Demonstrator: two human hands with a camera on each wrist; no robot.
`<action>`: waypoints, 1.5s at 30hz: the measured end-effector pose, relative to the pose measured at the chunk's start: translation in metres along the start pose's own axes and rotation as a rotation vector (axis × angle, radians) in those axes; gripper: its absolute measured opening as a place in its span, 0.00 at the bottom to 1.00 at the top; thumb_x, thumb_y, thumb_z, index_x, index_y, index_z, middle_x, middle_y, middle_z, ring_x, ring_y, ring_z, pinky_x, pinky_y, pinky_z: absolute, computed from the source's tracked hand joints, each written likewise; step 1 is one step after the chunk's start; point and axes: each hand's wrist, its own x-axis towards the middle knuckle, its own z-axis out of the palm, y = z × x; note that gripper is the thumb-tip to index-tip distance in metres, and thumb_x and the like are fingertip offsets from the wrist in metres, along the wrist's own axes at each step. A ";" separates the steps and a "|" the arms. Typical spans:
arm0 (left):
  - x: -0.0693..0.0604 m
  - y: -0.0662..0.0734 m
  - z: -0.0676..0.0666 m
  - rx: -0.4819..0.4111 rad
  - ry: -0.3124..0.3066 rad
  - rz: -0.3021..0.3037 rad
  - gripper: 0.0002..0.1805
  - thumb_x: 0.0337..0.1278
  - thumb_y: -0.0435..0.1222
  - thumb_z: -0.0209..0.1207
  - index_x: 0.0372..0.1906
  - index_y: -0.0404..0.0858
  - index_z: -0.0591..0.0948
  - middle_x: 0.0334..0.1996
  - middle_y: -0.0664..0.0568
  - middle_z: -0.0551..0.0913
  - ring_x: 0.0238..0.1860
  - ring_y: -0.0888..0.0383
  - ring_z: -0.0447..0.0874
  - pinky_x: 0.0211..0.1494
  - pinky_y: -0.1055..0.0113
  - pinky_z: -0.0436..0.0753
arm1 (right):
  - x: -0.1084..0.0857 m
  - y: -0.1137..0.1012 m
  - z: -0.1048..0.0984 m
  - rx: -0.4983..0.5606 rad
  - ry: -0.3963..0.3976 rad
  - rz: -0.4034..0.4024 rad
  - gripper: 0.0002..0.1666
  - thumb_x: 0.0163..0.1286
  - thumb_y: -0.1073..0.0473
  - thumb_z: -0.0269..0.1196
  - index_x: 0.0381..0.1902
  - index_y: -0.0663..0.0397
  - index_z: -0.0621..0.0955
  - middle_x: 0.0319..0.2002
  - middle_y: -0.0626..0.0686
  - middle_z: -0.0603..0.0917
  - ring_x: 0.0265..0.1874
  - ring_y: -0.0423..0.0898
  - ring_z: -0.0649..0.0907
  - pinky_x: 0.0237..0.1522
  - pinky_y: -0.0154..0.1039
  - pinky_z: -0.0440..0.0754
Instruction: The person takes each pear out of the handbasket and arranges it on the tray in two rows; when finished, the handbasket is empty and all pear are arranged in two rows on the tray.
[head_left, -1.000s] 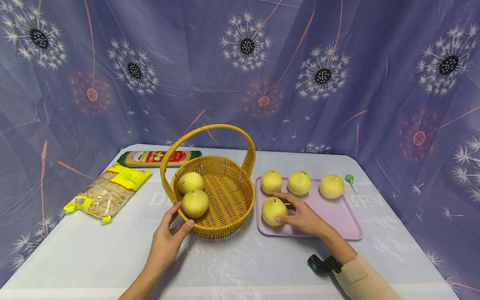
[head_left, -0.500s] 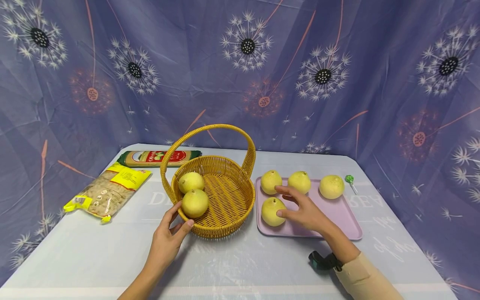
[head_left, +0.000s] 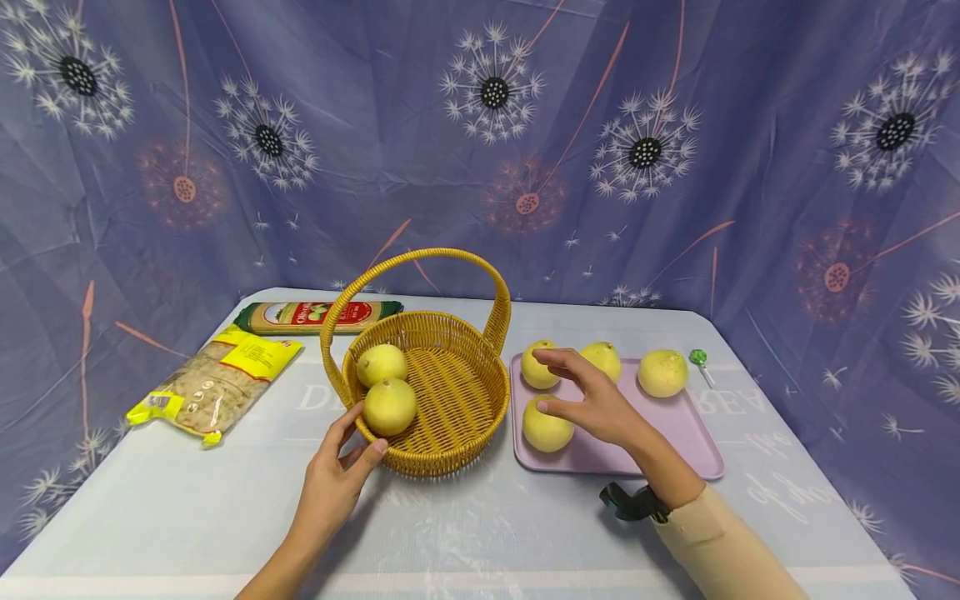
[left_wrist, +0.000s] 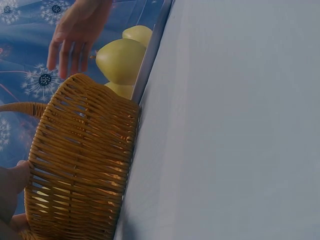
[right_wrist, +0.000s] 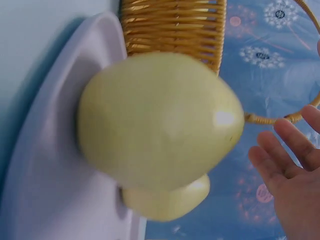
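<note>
My left hand (head_left: 335, 471) holds the near-left rim of a yellow wicker basket (head_left: 435, 462), thumb outside; some fingers are hidden. Two pale yellow pomelos, one in front (head_left: 390, 410) and one behind (head_left: 381, 365), lie inside at the left. My right hand (head_left: 600, 410) hovers with spread fingers over the front-left pomelo (head_left: 547, 430) on a pink tray (head_left: 686, 437), holding nothing. In the right wrist view a gap shows between that hand (right_wrist: 300, 182) and the large pomelo (right_wrist: 155, 120). The left wrist view shows the basket's woven wall (left_wrist: 85, 160) and my left thumb (left_wrist: 17, 177).
Three more pomelos sit along the tray's back: left (head_left: 536, 372), middle (head_left: 602, 360), right (head_left: 663, 373). A green lollipop (head_left: 700, 360) lies right of the tray. Left of the basket are a yellow-ended food bag (head_left: 221, 379) and a long green-ended noodle packet (head_left: 300, 317).
My right hand had its fingers around the front-left pomelo; it has let go and risen above it. That pomelo stays on the tray. My left hand and the basket have not moved.
</note>
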 end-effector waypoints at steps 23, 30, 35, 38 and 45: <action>0.000 0.000 0.000 0.004 0.001 0.000 0.36 0.62 0.46 0.58 0.72 0.48 0.59 0.72 0.45 0.58 0.71 0.44 0.60 0.65 0.53 0.75 | 0.046 -0.036 0.038 -0.111 -0.089 -0.120 0.38 0.59 0.53 0.68 0.67 0.48 0.68 0.64 0.50 0.72 0.65 0.47 0.71 0.68 0.48 0.71; 0.000 0.000 0.000 0.008 0.003 0.006 0.36 0.62 0.46 0.58 0.72 0.47 0.59 0.72 0.45 0.59 0.71 0.44 0.60 0.64 0.53 0.75 | 0.059 -0.044 0.050 -0.131 -0.113 -0.088 0.38 0.58 0.49 0.69 0.66 0.40 0.69 0.62 0.48 0.73 0.64 0.45 0.72 0.67 0.47 0.72; 0.000 0.000 0.000 0.012 0.003 0.009 0.36 0.62 0.45 0.58 0.72 0.47 0.58 0.72 0.45 0.59 0.71 0.44 0.60 0.65 0.52 0.75 | 0.067 -0.046 0.060 -0.136 -0.158 -0.074 0.39 0.59 0.48 0.68 0.67 0.42 0.68 0.64 0.46 0.71 0.65 0.44 0.71 0.67 0.47 0.71; 0.000 0.000 0.000 0.010 0.002 0.009 0.36 0.62 0.45 0.58 0.72 0.47 0.58 0.72 0.45 0.59 0.71 0.44 0.60 0.65 0.52 0.75 | 0.073 -0.047 0.067 -0.151 -0.181 -0.079 0.40 0.58 0.47 0.68 0.67 0.45 0.67 0.65 0.46 0.70 0.65 0.45 0.71 0.67 0.47 0.71; 0.000 0.000 0.000 0.000 0.003 0.012 0.35 0.62 0.44 0.58 0.72 0.46 0.59 0.72 0.45 0.59 0.71 0.44 0.60 0.64 0.53 0.75 | 0.085 -0.042 0.086 -0.200 -0.222 -0.102 0.40 0.59 0.46 0.68 0.67 0.46 0.68 0.61 0.48 0.73 0.62 0.45 0.73 0.64 0.45 0.75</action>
